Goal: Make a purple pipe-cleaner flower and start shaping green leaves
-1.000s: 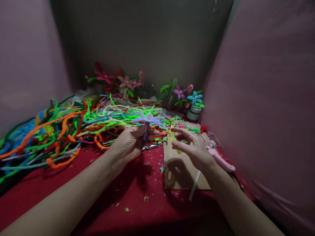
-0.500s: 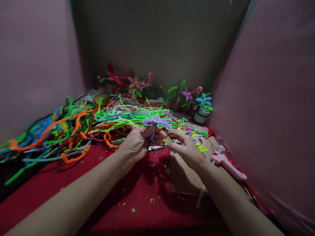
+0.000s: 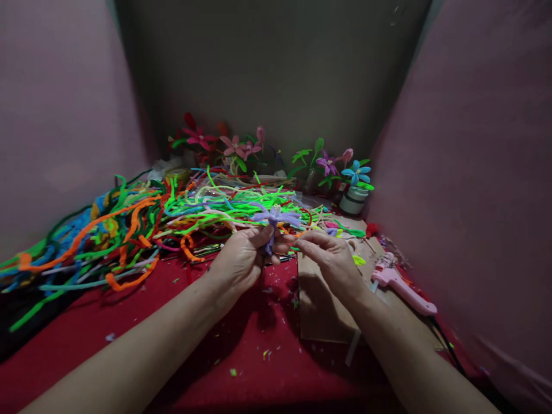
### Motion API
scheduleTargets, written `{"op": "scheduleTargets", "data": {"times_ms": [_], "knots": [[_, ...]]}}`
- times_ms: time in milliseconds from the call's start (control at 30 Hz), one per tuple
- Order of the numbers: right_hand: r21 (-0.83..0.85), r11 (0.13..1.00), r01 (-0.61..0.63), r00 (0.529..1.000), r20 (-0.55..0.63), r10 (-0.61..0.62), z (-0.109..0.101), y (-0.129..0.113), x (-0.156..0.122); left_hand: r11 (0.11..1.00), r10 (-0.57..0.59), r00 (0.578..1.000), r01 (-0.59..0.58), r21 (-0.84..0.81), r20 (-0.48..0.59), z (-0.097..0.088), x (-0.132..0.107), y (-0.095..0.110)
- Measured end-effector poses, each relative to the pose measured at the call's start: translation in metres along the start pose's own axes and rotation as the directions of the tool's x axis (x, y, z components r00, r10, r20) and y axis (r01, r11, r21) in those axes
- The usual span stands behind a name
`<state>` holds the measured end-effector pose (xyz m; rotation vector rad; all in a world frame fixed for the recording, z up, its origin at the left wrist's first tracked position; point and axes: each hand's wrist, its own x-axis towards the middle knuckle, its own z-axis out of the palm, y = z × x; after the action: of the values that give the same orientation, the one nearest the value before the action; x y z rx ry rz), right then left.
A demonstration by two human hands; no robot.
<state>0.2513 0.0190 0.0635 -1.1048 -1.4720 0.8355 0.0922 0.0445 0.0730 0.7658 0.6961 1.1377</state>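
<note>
My left hand (image 3: 244, 256) is closed around the base of a purple pipe-cleaner flower (image 3: 276, 216), its petals spread above the thumb. Just to the right, my right hand (image 3: 325, 253) has thumb and forefinger pinched together close to the left fingertips. A tiny bit of green shows at that pinch, too small to name. Below the hands, the scissors (image 3: 285, 259) lie on the red cloth, mostly hidden by the left fingers. A piece of cardboard (image 3: 321, 310) lies under the right hand.
A tangled heap of coloured pipe cleaners (image 3: 142, 213) spreads across the left and back. Finished flowers stand behind, a blue one (image 3: 356, 172) in a white jar (image 3: 353, 200). At right lies a pink glue gun (image 3: 403, 287) with its cord. Small scraps dot the red cloth (image 3: 241, 345).
My right hand's thumb and forefinger have drawn into a tighter pinch. The scissors are now more covered by the left fingers. The flower has shifted slightly right and down.
</note>
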Motion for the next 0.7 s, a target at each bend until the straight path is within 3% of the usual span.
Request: {"op": "scheduleTargets", "data": {"times_ms": [100, 333, 467, 700], "knots": [[0.007, 0.999, 0.053, 0.996, -0.069, -0.052, -0.001, -0.002, 0.000, 0.998, 0.019, 0.999, -0.017, 0.067, -0.030, 0.000, -0.002, 0.000], [0.201, 0.978, 0.046, 0.998, -0.039, -0.038, 0.020, 0.009, 0.000, 0.980, -0.044, 0.998, 0.033, 0.198, 0.051, 0.000, -0.010, -0.012], [0.240, 0.970, 0.040, 0.992, -0.128, -0.009, 0.029, 0.013, -0.003, 0.981, -0.028, 0.998, 0.016, 0.194, 0.059, 0.003, -0.013, -0.016], [0.305, 0.952, 0.003, 0.987, -0.152, 0.045, 0.032, 0.008, -0.005, 0.983, 0.023, 0.994, -0.042, 0.181, 0.107, 0.001, -0.010, -0.023]]}}
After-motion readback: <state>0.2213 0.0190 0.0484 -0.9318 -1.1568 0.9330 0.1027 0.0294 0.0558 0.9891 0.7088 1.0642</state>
